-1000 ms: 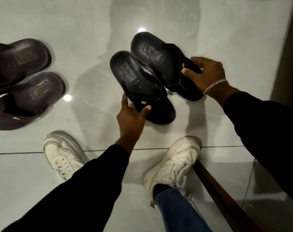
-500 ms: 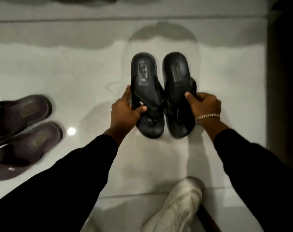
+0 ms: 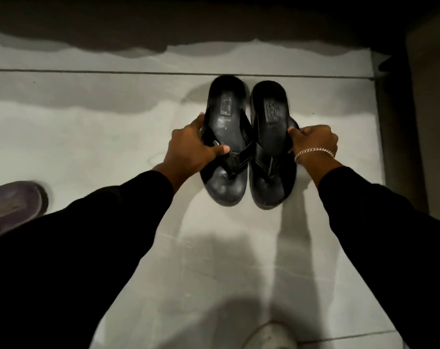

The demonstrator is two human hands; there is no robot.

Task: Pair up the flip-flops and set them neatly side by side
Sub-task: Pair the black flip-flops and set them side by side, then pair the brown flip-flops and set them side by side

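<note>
Pale tiled floor [image 3: 93,137], dark wall behind. Black flip-flops side by side, toes toward camera, near grout line. Left hand [image 3: 188,147] gripping left flip-flop [image 3: 225,147]; right hand [image 3: 313,141] gripping right flip-flop [image 3: 271,152]. Brown flip-flop [image 3: 12,205] at left edge.

purple flip-flop [image 3: 13,205]: cut by left edge, blurred | white shoe [image 3: 271,336]: cut by bottom edge

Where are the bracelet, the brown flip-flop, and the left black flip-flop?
bracelet [image 3: 314,151]: head view, on the chain at the wrist.
brown flip-flop [image 3: 15,202]: head view, on its footbed.
left black flip-flop [image 3: 226,107]: head view, on the heel label.
</note>
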